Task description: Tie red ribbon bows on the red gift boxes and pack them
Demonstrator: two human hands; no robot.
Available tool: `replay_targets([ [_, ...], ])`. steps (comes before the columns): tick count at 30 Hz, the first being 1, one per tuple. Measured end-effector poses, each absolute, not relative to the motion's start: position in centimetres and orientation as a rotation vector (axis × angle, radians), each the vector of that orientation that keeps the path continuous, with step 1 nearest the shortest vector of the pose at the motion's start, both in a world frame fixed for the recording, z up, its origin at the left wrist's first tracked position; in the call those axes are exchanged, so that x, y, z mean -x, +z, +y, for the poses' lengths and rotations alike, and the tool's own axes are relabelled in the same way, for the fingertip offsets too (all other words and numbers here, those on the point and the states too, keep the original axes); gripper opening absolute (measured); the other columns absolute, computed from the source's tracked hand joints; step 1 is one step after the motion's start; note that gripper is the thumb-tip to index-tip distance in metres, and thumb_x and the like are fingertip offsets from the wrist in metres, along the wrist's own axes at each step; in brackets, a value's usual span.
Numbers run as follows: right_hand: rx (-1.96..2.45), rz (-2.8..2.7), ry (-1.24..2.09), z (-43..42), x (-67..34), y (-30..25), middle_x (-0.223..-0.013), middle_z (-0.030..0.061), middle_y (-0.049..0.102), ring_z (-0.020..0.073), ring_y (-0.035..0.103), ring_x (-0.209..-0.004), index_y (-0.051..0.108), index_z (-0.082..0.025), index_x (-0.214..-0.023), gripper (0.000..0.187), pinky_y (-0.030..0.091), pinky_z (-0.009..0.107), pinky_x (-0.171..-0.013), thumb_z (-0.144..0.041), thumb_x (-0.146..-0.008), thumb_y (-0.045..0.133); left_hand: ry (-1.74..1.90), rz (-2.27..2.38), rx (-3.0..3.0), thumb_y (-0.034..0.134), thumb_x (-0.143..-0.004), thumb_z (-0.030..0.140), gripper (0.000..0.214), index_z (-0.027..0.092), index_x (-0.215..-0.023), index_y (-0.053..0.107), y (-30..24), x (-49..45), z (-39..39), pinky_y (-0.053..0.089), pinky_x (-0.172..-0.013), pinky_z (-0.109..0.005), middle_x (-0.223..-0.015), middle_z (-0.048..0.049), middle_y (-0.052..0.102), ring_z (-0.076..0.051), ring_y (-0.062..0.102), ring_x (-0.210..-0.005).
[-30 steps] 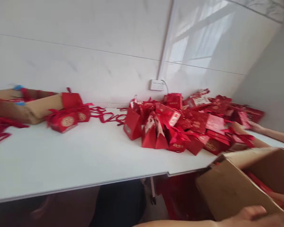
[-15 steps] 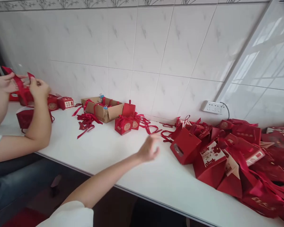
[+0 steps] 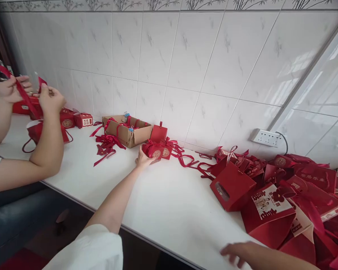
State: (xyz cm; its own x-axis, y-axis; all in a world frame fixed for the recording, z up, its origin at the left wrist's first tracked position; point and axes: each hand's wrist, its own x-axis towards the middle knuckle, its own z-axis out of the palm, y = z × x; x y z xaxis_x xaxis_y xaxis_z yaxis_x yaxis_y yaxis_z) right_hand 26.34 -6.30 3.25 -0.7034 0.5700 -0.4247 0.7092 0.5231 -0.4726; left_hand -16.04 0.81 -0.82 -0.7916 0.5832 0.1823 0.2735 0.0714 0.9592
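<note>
My left hand (image 3: 143, 159) reaches across the white table and grips a small red gift box (image 3: 155, 153) from its left side. The box has a round gold emblem and a ribbon on top. Right behind it stands another small red box (image 3: 166, 152) with a similar emblem. My right hand (image 3: 236, 252) hovers over the table at the lower right, holding nothing, its fingers loosely bent and apart. Closest to it is a red box with a printed white panel (image 3: 273, 202), at the edge of a heap of red gift boxes and bags.
A cardboard box (image 3: 141, 135) with red ribbons stands by the wall, loose red ribbons (image 3: 108, 144) before it. More ribbon loops (image 3: 187, 161) lie toward the heap. A power strip (image 3: 266, 137) is on the wall. At left, a co-worker's hands (image 3: 52, 98) hold a red ribbon.
My left hand has moved left from the middle of the table and taken hold of the small red gift box. My right hand has come into view at the lower right.
</note>
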Motion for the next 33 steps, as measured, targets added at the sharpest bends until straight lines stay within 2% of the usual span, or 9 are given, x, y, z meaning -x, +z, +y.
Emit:
replay_targets([
  [6, -0.835, 2.477, -1.269, -3.1, -18.7, 4.0, -0.104, 0.0102, 0.067, 0.0228, 0.066, -0.092, 0.058, -0.019, -0.119, 0.049, 0.052, 0.034, -0.080, -0.049, -0.081, 0.055, 1.901, 2.009, -0.794, 0.076, -0.063, 0.026, 0.082, 0.017, -0.126, 0.025, -1.3, 9.8, -0.5, 0.038, -0.105, -0.040, -0.136, -0.0201, 0.035, -0.027, 0.043, -0.128],
  [8, -0.884, 2.459, -1.548, -1.3, -17.6, 3.4, -0.109, 0.0119, 0.063, 0.0221, 0.066, -0.088, 0.052, -0.019, -0.123, 0.058, 0.054, 0.034, -0.076, -0.057, -0.080, 0.055, 1.960, 1.860, -1.005, 0.073, -0.067, 0.030, 0.075, 0.020, -0.125, 0.025, -1.6, 5.7, -1.6, 0.045, -0.099, -0.033, -0.131, -0.0139, 0.044, -0.020, 0.051, -0.119],
  [13, -1.729, 2.804, -2.303, 1.8, -14.9, 0.4, -0.140, 0.0134, 0.036, 0.0262, 0.055, -0.113, 0.021, -0.028, -0.139, 0.071, 0.056, 0.039, -0.078, -0.070, -0.083, 0.036, 2.121, 1.436, -1.298, 0.072, -0.066, 0.027, 0.085, 0.019, -0.130, 0.016, -2.5, -3.3, -2.0, 0.046, -0.097, -0.041, -0.133, -0.0203, 0.037, -0.026, 0.047, -0.122],
  [18, -2.019, 2.996, -2.125, 3.5, -15.9, -2.5, -0.129, 0.0107, 0.049, 0.0251, 0.050, -0.120, 0.029, -0.025, -0.131, 0.060, 0.048, 0.038, -0.096, -0.064, -0.087, 0.033, 1.703, 1.160, -1.594, 0.077, -0.051, 0.050, 0.090, 0.019, -0.122, 0.031, -3.6, -3.4, -1.2, 0.040, -0.100, -0.051, -0.128, -0.0178, 0.045, -0.033, 0.046, -0.122],
  [21, -1.818, 3.189, -2.116, 4.3, -17.7, -2.5, -0.133, 0.0091, 0.046, 0.0244, 0.048, -0.122, 0.029, -0.025, -0.132, 0.060, 0.044, 0.039, -0.100, -0.064, -0.086, 0.034, 1.577, 1.000, -1.450, 0.038, -0.072, 0.075, 0.064, 0.019, -0.099, 0.049, -3.2, -0.6, 0.2, 0.046, -0.093, -0.047, -0.101, -0.0111, 0.062, -0.027, 0.060, -0.103],
  [23, -1.601, 3.329, -2.069, 4.5, -18.2, -2.1, -0.134, 0.0088, 0.046, 0.0245, 0.048, -0.122, 0.030, -0.025, -0.133, 0.063, 0.041, 0.039, -0.102, -0.064, -0.085, 0.038, 1.635, 1.021, -1.307, 0.027, -0.077, 0.073, 0.062, 0.020, -0.100, 0.051, -2.9, 0.7, 1.2, 0.049, -0.088, -0.044, -0.099, -0.0100, 0.063, -0.025, 0.061, -0.101],
  [27, -1.281, 3.290, -1.863, 4.1, -18.0, -1.7, -0.143, 0.0105, 0.037, 0.0275, 0.039, -0.130, 0.028, -0.024, -0.139, 0.071, 0.033, 0.044, -0.107, -0.063, -0.083, 0.047, 1.600, 1.103, -1.438, 0.051, -0.076, 0.063, 0.058, 0.027, -0.121, 0.047, -2.9, 0.9, 1.4, 0.049, -0.091, -0.041, -0.131, -0.0083, 0.049, -0.027, 0.050, -0.120],
  [30, -1.226, 3.262, -1.721, 3.9, -18.0, -1.5, -0.149, 0.0085, 0.028, 0.0277, 0.023, -0.139, 0.031, -0.026, -0.139, 0.070, 0.020, 0.047, -0.113, -0.062, -0.082, 0.050, 1.527, 1.143, -1.575, 0.052, -0.079, 0.057, 0.053, 0.024, -0.120, 0.046, -2.8, 0.4, 0.5, 0.050, -0.086, -0.040, -0.118, -0.0086, 0.055, -0.026, 0.056, -0.107],
  [33, -1.207, 3.291, -1.819, 3.6, -18.2, -1.2, -0.147, 0.0085, 0.031, 0.0274, 0.029, -0.136, 0.037, -0.027, -0.131, 0.064, 0.027, 0.047, -0.110, -0.064, -0.080, 0.051, 1.548, 1.199, -1.619, 0.052, -0.079, 0.053, 0.050, 0.021, -0.117, 0.045, -2.7, 0.3, 0.2, 0.050, -0.084, -0.040, -0.106, -0.0080, 0.057, -0.023, 0.059, -0.093],
])
